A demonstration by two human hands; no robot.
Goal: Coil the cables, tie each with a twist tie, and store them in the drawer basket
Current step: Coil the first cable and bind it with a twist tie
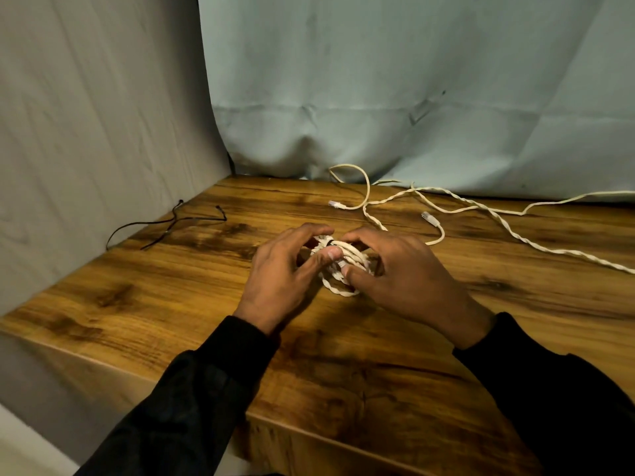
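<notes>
Spare black twist ties lie far left on the table, left hand & right hand both pinch the white coil mid-table w/ a dark tie at its top, loose cables trail right — coil likely springs open if either pinch slackens before tie's twisted.

Glossy wood-grain table, matt creased cloth backdrop, braided white cable w/ plastic plug.

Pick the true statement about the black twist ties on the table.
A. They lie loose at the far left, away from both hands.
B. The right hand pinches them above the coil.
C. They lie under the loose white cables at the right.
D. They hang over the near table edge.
A: the black twist ties lie loose at the table's far left, apart from both the left hand and right hand, which hold the white coil.
</notes>
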